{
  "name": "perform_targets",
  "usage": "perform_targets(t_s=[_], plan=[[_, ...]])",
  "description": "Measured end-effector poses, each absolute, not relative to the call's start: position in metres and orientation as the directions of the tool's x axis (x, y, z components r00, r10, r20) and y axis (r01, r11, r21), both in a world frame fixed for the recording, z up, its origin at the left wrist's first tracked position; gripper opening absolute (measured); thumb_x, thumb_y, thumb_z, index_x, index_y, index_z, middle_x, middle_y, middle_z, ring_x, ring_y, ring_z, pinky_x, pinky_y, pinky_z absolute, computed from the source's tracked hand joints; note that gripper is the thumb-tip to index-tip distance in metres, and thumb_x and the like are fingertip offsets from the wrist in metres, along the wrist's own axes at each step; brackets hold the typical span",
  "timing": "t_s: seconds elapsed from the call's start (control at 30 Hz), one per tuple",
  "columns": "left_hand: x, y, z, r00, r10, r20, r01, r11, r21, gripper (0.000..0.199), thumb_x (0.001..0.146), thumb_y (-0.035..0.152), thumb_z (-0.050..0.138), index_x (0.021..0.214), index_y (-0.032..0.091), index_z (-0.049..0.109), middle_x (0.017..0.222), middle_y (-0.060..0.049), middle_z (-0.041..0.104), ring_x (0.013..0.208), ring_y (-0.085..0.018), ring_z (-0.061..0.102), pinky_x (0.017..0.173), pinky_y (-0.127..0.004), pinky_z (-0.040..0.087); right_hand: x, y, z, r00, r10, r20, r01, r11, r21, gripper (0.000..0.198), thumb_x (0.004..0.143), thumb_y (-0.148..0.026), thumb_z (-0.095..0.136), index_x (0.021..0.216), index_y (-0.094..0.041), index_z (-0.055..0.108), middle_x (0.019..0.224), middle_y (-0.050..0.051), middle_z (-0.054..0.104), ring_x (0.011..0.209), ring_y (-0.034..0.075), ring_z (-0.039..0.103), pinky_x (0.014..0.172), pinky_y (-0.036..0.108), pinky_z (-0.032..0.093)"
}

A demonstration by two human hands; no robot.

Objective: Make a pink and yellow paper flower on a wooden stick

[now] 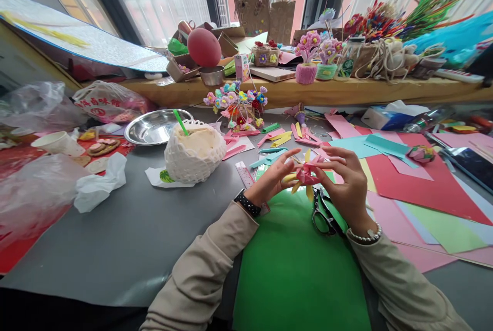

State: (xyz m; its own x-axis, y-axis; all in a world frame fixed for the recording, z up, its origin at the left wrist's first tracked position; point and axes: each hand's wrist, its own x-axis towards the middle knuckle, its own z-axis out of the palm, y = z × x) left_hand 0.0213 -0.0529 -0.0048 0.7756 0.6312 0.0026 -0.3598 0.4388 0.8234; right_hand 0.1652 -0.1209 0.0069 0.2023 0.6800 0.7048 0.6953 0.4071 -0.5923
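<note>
Between my two hands is a pink and yellow folded-paper flower point(307, 173), its yellow petals pointing outward and down. My left hand point(278, 173) grips its left side with fingers closed. My right hand point(344, 179) pinches the pink part from the right. Just below the flower, black-handled scissors point(322, 214) lie on a green sheet point(300, 264). A pink ruler point(245, 174) rests beside my left wrist. Folded strips in pink, yellow and teal lie behind my hands, among them a yellow strip point(281, 139).
A coconut point(195, 151) in white foam netting with a green straw stands left, before a steel bowl point(150, 127). Coloured paper point(419, 177), a folded-paper ball point(420, 154) and a phone point(472, 164) lie right. Yarn flowers point(239, 100) stand near the wooden ledge point(173, 92).
</note>
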Motion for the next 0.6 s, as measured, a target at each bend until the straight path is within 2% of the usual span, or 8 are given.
perform_targets(t_s=[0.07,0.13,0.23,0.4,0.5,0.6], plan=[[0.020,-0.054,-0.003,0.817,0.575,0.044,-0.341,0.419,0.842,0.065,0.061,0.034,0.070,0.119,0.027,0.041,0.100,-0.006,0.058,0.085,-0.016,0.058,0.078,-0.031,0.041,0.165,-0.121,0.007,0.265,0.652,0.711,0.720,0.356,-0.595,0.010,0.073,-0.027,0.059,0.081,-0.028,0.066,0.104,0.004,0.052,0.101,0.023,0.049,0.084,0.041,0.044],[0.019,-0.054,-0.004,0.825,0.564,0.043,-0.302,0.374,0.877,0.063,0.058,0.025,0.072,0.115,0.026,0.047,0.101,-0.006,0.058,0.089,-0.017,0.056,0.080,-0.032,0.041,0.165,-0.120,0.007,0.288,0.649,0.704,0.729,0.328,-0.600,0.010,0.073,-0.028,0.059,0.080,-0.027,0.066,0.105,0.005,0.052,0.102,0.023,0.048,0.085,0.041,0.043],[0.020,-0.052,-0.009,0.784,0.620,0.033,-0.254,0.272,0.928,0.050,0.060,0.020,0.071,0.107,0.024,0.054,0.096,-0.004,0.059,0.083,-0.013,0.056,0.073,-0.027,0.042,0.166,-0.119,0.007,0.252,0.684,0.685,0.719,0.341,-0.605,0.011,0.073,-0.030,0.059,0.081,-0.028,0.067,0.108,0.004,0.051,0.104,0.024,0.046,0.086,0.042,0.042],[0.019,-0.049,-0.011,0.725,0.683,0.091,-0.280,0.171,0.945,0.046,0.062,0.019,0.069,0.106,0.024,0.054,0.095,-0.004,0.061,0.079,-0.013,0.057,0.069,-0.025,0.041,0.172,-0.118,0.009,0.122,0.772,0.624,0.677,0.395,-0.621,0.022,0.080,-0.039,0.048,0.093,-0.032,0.064,0.118,0.002,0.047,0.109,0.023,0.043,0.090,0.043,0.040],[0.018,-0.047,-0.008,0.701,0.700,0.139,-0.298,0.110,0.948,0.045,0.061,0.018,0.069,0.104,0.023,0.056,0.101,-0.005,0.061,0.086,-0.015,0.057,0.072,-0.025,0.041,0.178,-0.117,0.010,0.020,0.774,0.633,0.707,0.437,-0.556,0.031,0.075,-0.048,0.051,0.100,-0.032,0.061,0.124,0.002,0.043,0.113,0.025,0.038,0.092,0.044,0.038],[0.016,-0.045,-0.008,0.686,0.709,0.162,-0.283,0.054,0.958,0.041,0.060,0.018,0.070,0.100,0.019,0.058,0.102,-0.007,0.061,0.089,-0.016,0.057,0.072,-0.025,0.041,0.183,-0.114,0.009,-0.061,0.750,0.658,0.766,0.458,-0.452,0.038,0.067,-0.046,0.061,0.101,-0.029,0.061,0.127,0.004,0.040,0.115,0.026,0.035,0.093,0.045,0.038]])
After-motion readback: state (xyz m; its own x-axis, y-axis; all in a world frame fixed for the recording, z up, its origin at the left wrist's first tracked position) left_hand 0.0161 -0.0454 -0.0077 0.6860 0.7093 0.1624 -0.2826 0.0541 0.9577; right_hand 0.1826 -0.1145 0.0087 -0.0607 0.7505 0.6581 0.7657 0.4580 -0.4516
